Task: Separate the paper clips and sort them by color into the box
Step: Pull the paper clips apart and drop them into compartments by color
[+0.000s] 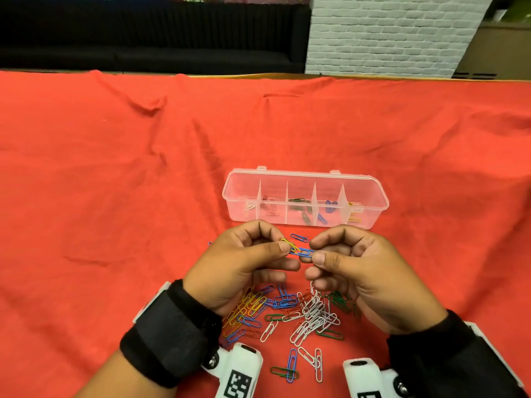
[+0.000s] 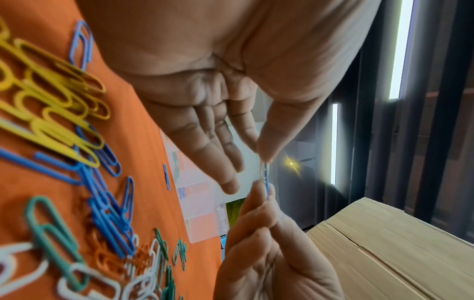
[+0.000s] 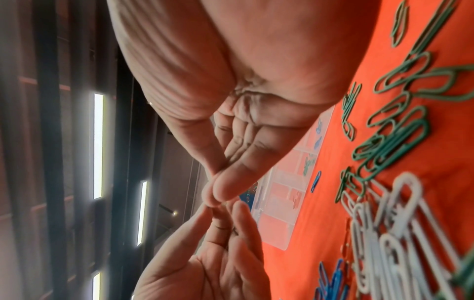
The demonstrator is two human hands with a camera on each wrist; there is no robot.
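Above the red cloth, my left hand [image 1: 283,245] pinches a yellow paper clip [image 1: 289,244] between thumb and forefinger. My right hand [image 1: 314,253] pinches a blue paper clip [image 1: 305,252] that is linked to the yellow one. The left wrist view shows the joined clips [image 2: 266,178] edge-on between both pinches. A clear divided box [image 1: 301,173] lies open just beyond the hands, holding white, red, green, blue and yellow clips in separate compartments. Under my hands, a mixed pile of clips [image 1: 313,314] is spread on the cloth.
One blue clip [image 1: 298,237] lies alone between the hands and the box. The red cloth [image 1: 115,182] covers the whole table. Past the far edge are a black sofa [image 1: 143,38] and a white brick column [image 1: 388,33]. A cardboard box [image 2: 397,233] shows in the left wrist view.
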